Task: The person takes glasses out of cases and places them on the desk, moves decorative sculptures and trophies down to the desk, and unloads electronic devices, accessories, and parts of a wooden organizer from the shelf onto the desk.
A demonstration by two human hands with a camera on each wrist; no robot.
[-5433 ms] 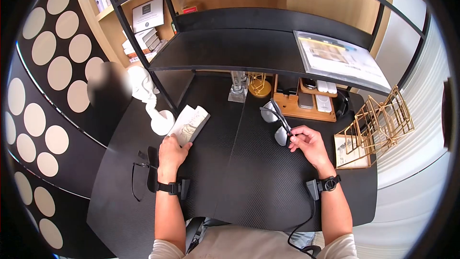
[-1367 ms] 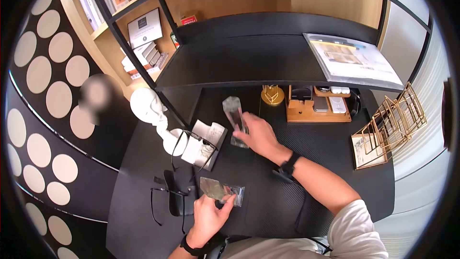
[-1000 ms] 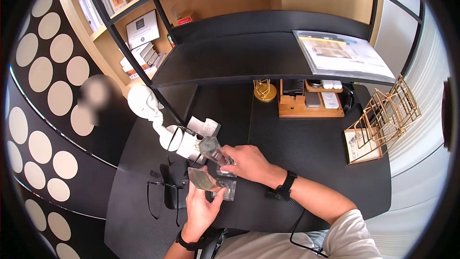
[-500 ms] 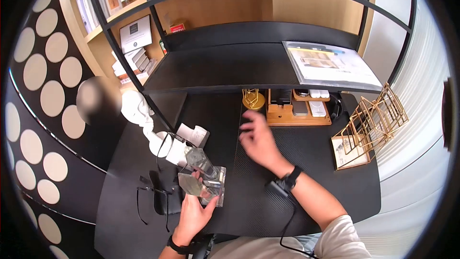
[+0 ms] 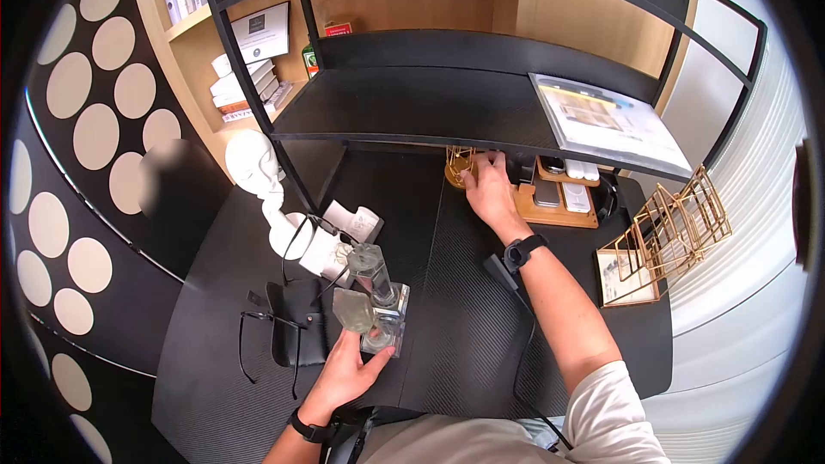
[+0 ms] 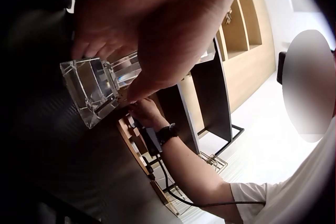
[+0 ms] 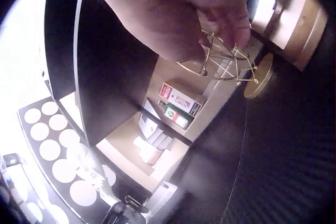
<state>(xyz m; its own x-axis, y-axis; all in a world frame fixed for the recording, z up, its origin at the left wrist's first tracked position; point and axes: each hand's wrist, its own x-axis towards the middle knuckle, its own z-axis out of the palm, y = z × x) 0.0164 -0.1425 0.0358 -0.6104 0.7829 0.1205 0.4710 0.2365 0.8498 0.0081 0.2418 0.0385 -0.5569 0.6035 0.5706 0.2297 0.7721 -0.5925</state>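
Observation:
Two clear crystal pieces stand side by side at the desk's front left: one (image 5: 371, 266) behind, the other (image 5: 353, 311) nearer the person. The left hand (image 5: 345, 378) holds the nearer piece, thumb at its square base; in the left wrist view this hand (image 6: 163, 29) is above the clear base (image 6: 90, 91). Below the shelf, the right hand (image 5: 494, 193) is at a gold wire ornament (image 5: 460, 174) with a round foot. In the right wrist view the right hand's (image 7: 181, 11) fingers and thumb grip the ornament's wire frame (image 7: 223, 65).
A wooden organizer (image 5: 559, 210) with devices stands right of the right hand. A gold wire rack (image 5: 666, 241) is at the far right. At left are a white bust (image 5: 272, 198), a white box (image 5: 352, 222), glasses (image 5: 296, 369) and a black case (image 5: 301, 326). Above runs a black shelf (image 5: 421, 107).
The right hand set its crystal piece beside the other, let go, and moved back to the gold ornament, now gripping it. The left hand has stayed on the nearer piece.

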